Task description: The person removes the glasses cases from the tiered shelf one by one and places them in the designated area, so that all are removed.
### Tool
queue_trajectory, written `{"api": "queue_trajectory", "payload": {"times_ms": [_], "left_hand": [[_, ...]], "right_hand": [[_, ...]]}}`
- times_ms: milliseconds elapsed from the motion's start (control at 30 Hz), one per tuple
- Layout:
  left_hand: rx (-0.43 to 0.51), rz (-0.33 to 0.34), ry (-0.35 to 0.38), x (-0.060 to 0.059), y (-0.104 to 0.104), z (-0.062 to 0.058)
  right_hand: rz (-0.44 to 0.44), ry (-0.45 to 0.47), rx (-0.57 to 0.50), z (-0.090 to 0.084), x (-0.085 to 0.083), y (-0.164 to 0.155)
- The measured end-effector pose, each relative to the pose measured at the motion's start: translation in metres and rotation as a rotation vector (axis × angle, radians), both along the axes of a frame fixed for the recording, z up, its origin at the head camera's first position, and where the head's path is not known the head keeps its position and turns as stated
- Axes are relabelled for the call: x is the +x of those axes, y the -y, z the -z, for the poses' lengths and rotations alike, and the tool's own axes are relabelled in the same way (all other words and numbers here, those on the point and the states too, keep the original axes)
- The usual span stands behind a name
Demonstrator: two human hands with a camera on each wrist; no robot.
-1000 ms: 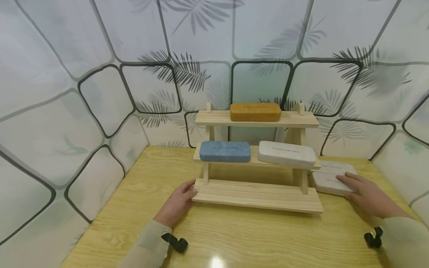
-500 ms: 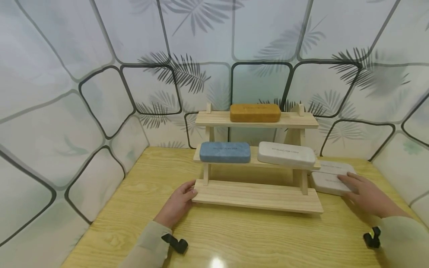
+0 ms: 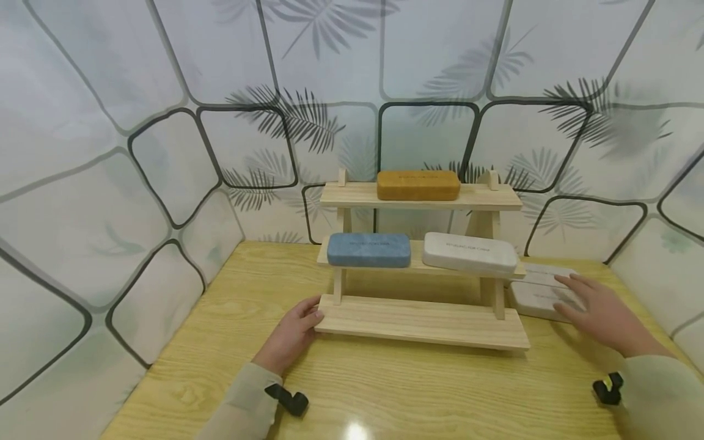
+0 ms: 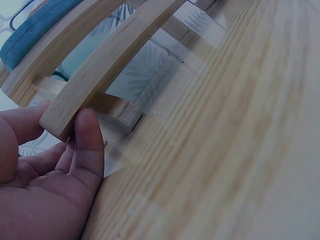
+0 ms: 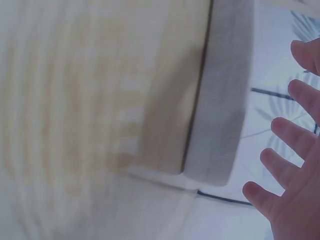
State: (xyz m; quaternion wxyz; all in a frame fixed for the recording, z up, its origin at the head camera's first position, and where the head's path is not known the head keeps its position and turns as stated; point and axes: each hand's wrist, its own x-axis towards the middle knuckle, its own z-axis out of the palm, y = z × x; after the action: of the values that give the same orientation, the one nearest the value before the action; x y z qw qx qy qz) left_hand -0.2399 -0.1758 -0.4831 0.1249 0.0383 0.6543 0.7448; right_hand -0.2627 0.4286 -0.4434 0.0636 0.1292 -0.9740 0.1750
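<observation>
**Two hands by the wooden rack**

A wooden rack (image 3: 420, 318) with three steps stands on the tabletop (image 3: 385, 391).

The left hand (image 3: 291, 333) is at the left end of the bottom step. Its grip is a light pinch: the thumb (image 4: 89, 145) lies bent against the end of the board and the other fingers curl under it (the left wrist view shows this best).

The right hand (image 3: 596, 308) is out to the right of the rack. Its fingers are straight and spread wide, so its grip is fully open and has hold of nothing. They reach over a grey case (image 3: 536, 296) that lies flat on the tabletop, just beside the right end of the rack. I cannot tell if the fingertips touch it. A second pale case (image 3: 541, 272) lies just behind the grey one.

On the middle step sit a blue case (image 3: 368, 250) on the left and a white case (image 3: 469, 252) on the right. On the top step sits a brown case (image 3: 418, 184), near the middle.
</observation>
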Motion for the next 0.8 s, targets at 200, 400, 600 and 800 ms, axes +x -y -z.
{"api": "queue_trajectory", "payload": {"times_ms": [200, 400, 600, 800], "left_hand": [[0.006, -0.003, 0.001, 0.000, -0.001, 0.000], [0.006, 0.004, -0.002, 0.001, -0.001, 0.000], [0.001, 0.011, -0.008, 0.000, 0.000, 0.000], [-0.006, 0.008, -0.007, 0.000, 0.000, 0.001]], "right_hand": [[0.015, -0.037, -0.062, -0.015, 0.003, 0.013], [0.012, -0.016, -0.107, -0.035, 0.007, 0.030], [-0.025, -0.050, -0.170, -0.053, 0.012, 0.050], [-0.085, -0.120, -0.226, -0.071, 0.017, 0.071]]}}
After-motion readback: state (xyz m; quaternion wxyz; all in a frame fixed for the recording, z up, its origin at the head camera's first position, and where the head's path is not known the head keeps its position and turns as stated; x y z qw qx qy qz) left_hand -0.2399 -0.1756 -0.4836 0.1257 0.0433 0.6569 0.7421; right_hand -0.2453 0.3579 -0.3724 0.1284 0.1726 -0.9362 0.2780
